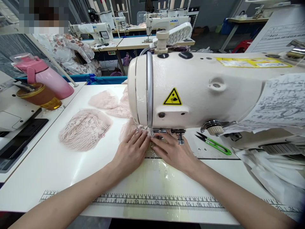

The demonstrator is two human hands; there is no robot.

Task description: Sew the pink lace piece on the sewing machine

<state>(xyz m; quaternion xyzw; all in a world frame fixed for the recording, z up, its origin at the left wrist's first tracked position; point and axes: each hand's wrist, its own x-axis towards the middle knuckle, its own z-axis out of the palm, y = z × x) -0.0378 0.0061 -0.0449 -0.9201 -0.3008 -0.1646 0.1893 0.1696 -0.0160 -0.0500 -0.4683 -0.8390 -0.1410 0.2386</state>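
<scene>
A cream sewing machine (202, 89) stands across the white table (47, 165). My left hand (131, 152) lies flat with fingers together on a pink lace piece (127, 128) just left of the presser foot (164, 132). Beside it, my right hand (172, 151) presses flat under the machine head, fingertips at the foot. Both hands nearly touch at the fingertips. What lies under the foot is hidden by the machine head.
More pink lace pieces (84, 128) lie to the left. Green thread snips (214, 144) rest right of the foot. A pink bottle (47, 78) and an amber jar (39, 95) lie at far left. Papers (274, 108) pile at right. Another person (69, 52) sits behind.
</scene>
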